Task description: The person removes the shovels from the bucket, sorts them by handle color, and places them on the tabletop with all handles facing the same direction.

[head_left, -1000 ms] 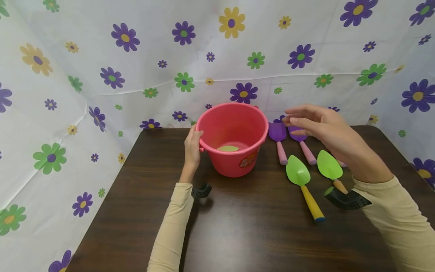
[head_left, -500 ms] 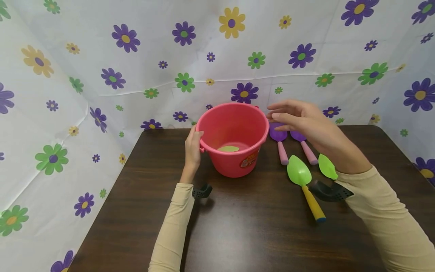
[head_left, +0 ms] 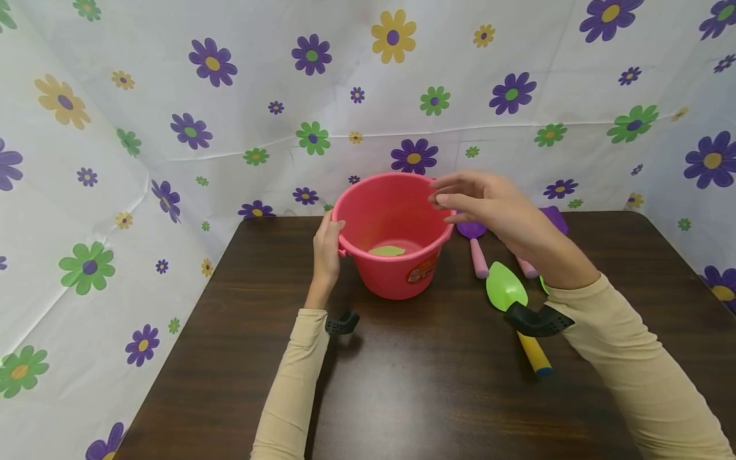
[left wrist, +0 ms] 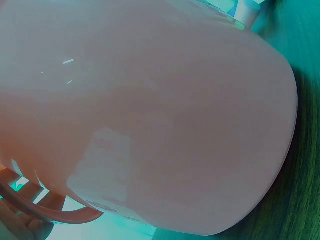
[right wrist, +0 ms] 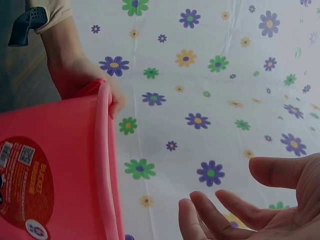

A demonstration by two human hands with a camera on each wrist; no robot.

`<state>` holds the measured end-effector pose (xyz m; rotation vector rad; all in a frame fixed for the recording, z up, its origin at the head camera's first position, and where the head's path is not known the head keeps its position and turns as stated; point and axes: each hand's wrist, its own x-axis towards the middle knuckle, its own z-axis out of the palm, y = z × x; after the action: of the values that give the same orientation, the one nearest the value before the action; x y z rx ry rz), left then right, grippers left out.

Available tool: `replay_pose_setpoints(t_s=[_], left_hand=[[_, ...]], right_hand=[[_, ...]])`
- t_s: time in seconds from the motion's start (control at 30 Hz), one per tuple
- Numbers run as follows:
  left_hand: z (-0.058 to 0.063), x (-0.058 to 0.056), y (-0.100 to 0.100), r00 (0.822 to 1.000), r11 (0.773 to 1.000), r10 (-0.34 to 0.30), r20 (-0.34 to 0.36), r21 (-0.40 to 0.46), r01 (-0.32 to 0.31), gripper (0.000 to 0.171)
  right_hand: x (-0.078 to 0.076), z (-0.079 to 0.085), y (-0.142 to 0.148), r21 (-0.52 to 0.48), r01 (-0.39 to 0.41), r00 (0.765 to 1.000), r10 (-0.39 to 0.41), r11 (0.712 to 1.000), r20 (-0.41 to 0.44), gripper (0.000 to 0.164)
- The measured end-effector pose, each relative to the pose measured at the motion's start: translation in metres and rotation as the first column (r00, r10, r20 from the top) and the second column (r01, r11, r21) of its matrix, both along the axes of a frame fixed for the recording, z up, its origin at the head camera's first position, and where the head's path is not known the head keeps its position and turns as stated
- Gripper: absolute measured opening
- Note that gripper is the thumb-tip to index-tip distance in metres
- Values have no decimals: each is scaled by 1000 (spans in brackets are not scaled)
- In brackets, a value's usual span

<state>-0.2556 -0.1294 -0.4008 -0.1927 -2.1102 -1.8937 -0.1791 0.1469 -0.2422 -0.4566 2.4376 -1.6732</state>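
Observation:
A pink bucket (head_left: 397,278) stands upright on the dark wooden table, with a flat pale-green piece (head_left: 387,251) lying on its bottom. My left hand (head_left: 326,252) grips the bucket's left rim, thumb over the edge; the left wrist view is mostly bucket wall (left wrist: 190,115), with a few fingers behind the curved handle (left wrist: 75,216) at lower left. Over the right rim hovers my right hand (head_left: 489,207), its fingers loosely bent and holding nothing. In the right wrist view that same right hand (right wrist: 265,212) is apart from the bucket's rim.
Right of the bucket lie a purple shovel with a pink handle (head_left: 478,259) and a green trowel (head_left: 506,286) with a yellow handle. My right arm partly covers another purple blade (head_left: 555,219), a pink handle (head_left: 527,268) and a green edge. A flowered cloth (head_left: 368,83) hangs behind the table.
My right hand has moved left, from above the purple shovels to the bucket's right rim. My left hand and the bucket have stayed put.

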Motion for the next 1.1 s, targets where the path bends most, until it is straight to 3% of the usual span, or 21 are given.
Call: replay_pose_setpoints(t_s=[0.53, 1.1], left_hand=[[0, 0, 0, 1000, 1000, -17, 4, 12, 17, 51], [0, 1, -1, 999, 1000, -17, 29, 17, 16, 52]], right_hand=[[-9, -8, -25, -23, -57, 997, 58, 998, 43, 49], [-26, -31, -48, 3, -89, 993, 88, 996, 79, 43]])
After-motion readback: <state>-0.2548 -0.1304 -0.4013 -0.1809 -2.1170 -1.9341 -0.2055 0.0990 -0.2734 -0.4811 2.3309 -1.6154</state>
